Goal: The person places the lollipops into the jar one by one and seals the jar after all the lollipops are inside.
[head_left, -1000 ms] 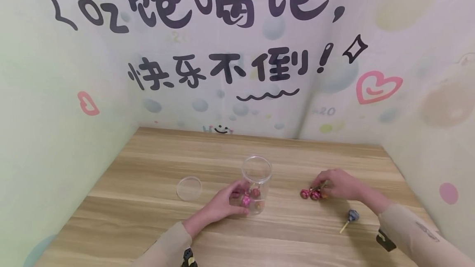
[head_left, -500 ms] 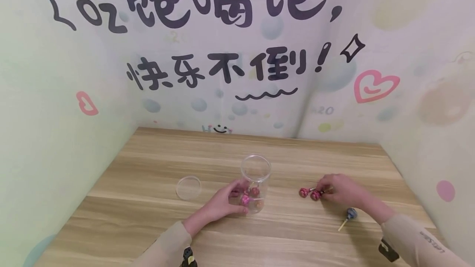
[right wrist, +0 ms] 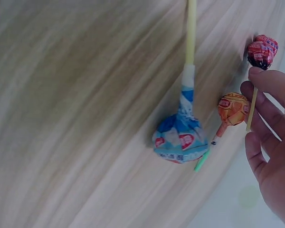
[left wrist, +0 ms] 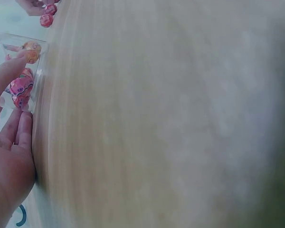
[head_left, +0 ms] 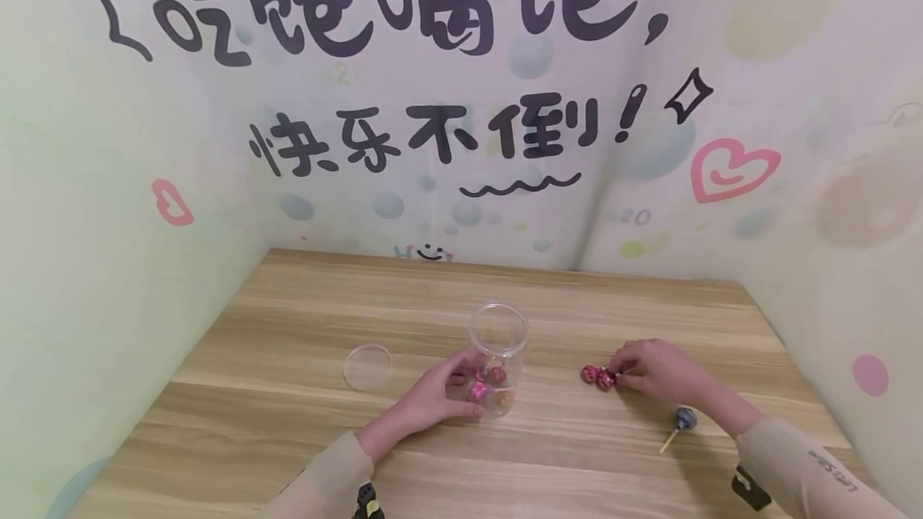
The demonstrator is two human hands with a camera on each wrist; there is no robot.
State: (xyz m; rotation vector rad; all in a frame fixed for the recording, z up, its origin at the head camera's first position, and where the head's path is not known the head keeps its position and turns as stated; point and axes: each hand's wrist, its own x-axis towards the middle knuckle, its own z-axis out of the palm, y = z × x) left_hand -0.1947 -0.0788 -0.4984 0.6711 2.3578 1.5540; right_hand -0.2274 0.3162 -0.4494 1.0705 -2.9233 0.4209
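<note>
by the right hand (head_left: 659, 371), orange lollipop (right wrist: 233, 109), in right-wrist view only

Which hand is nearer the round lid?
Left. The left hand is right of the lid, gripping the jar; the right hand is farther right, pinching a red lollipop.
</note>
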